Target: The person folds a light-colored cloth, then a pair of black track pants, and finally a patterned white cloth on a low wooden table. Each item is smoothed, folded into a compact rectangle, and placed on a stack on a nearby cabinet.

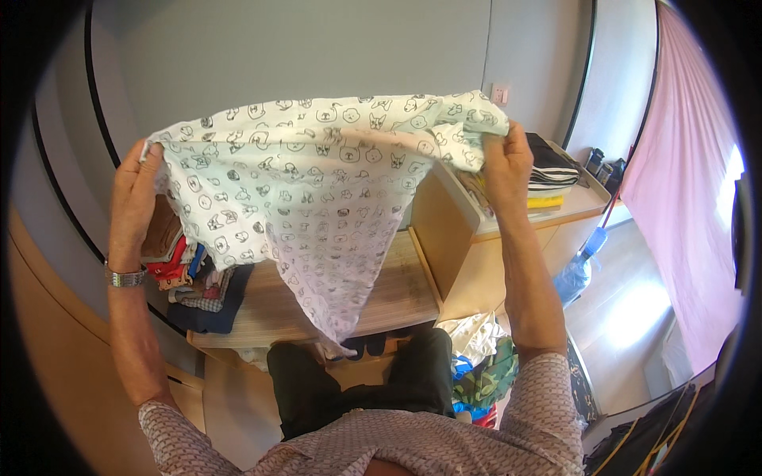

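Note:
A thin white cloth (333,190) printed with black dog faces hangs stretched between my two hands. At its left upper corner my left hand (136,184) pinches the edge, thumb toward me. My right hand (507,166) grips the bunched right upper part, and some of the fabric hides its fingers. Below, the cloth narrows to a point that hangs past the front edge of a wooden bench (262,303). Whether it is a garment or a plain sheet I cannot tell.
Folded clothes (196,268) are stacked at the bench's left end. To the right stands a wooden cabinet (455,262) with a striped folded garment (553,172) on top. Loose clothes (485,363) lie low beside my right knee. A pink curtain (678,178) hangs at far right.

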### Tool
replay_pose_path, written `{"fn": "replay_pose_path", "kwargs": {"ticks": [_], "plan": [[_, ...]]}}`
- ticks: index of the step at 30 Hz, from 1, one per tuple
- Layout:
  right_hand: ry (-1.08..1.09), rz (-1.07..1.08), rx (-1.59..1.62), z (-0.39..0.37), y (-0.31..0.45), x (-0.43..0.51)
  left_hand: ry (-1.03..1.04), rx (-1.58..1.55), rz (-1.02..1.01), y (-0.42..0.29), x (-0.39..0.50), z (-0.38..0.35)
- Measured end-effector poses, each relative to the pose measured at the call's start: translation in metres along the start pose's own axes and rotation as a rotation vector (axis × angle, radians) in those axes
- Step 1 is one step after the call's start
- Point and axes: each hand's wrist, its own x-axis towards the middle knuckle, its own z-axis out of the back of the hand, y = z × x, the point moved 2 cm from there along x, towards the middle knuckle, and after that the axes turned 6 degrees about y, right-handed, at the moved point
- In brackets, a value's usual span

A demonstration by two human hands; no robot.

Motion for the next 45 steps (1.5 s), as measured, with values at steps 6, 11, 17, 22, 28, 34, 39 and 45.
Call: {"fn": "replay_pose_path", "kwargs": {"ticks": [6,11,17,22,28,34,39,45], "plan": [[0.245,-0.423,-0.391,0.004,-0.014,-0.009,0.126,0.232,0.095,0.031,-0.012,-0.004],[0.251,-0.459,-0.344,0.009,-0.025,-0.016,0.096,0.042,0.116,0.045,-0.026,-0.008],[0.350,-0.454,-0.349,0.008,-0.051,-0.028,0.102,0.001,0.133,0.048,-0.029,-0.014],[0.479,-0.523,-0.363,0.007,-0.058,-0.032,0.129,0.001,0.168,0.045,-0.024,-0.019],[0.454,-0.812,0.007,0.001,-0.049,-0.027,0.222,0.045,0.170,0.037,-0.011,-0.022],[0.297,-0.805,0.292,0.001,-0.043,-0.032,0.247,0.012,0.198,0.043,-0.007,-0.026],[0.213,-0.509,0.067,0.000,-0.036,-0.031,0.311,-0.055,0.230,0.053,-0.010,-0.021],[0.400,-0.209,-0.480,0.013,-0.011,-0.045,0.252,-0.156,0.275,0.058,-0.008,-0.027]]}}
